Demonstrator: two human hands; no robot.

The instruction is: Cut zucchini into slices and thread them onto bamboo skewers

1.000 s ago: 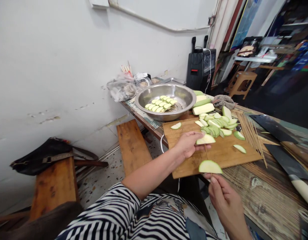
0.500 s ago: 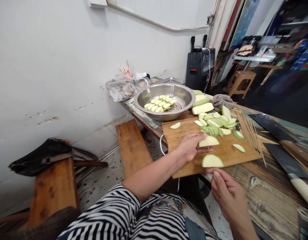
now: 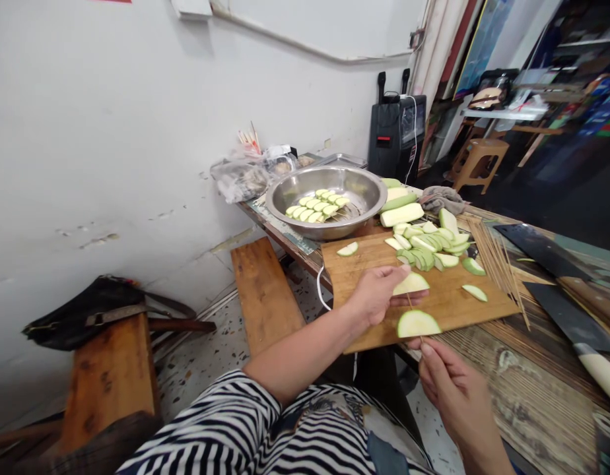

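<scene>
Between the fingers of my left hand [image 3: 381, 293] is a half-round zucchini slice [image 3: 411, 284], pale with a green rim. A thin wooden skewer [image 3: 410, 301] runs from it down to a second zucchini slice [image 3: 418, 324], which is threaded on it. My right hand [image 3: 448, 376] pinches the skewer's lower end just below that second slice. Both hands are over the near edge of a wooden cutting board [image 3: 359, 264]. A heap of cut zucchini slices [image 3: 426, 244] lies on the board's far side, with a few single slices apart from it.
Behind the board stands a metal basin [image 3: 327, 229] holding skewered slices. Halved zucchini [image 3: 401, 214] lie beside it. Loose skewers [image 3: 498, 264] and two cleavers [image 3: 562, 310] rest on the right of the table. Benches [image 3: 265, 290] are on the left; a black speaker [image 3: 387, 142] stands behind.
The slice in my left hand has come slightly down and left along with the skewer. My right hand and the lower slice have shifted slightly down. Both grips stay the same.
</scene>
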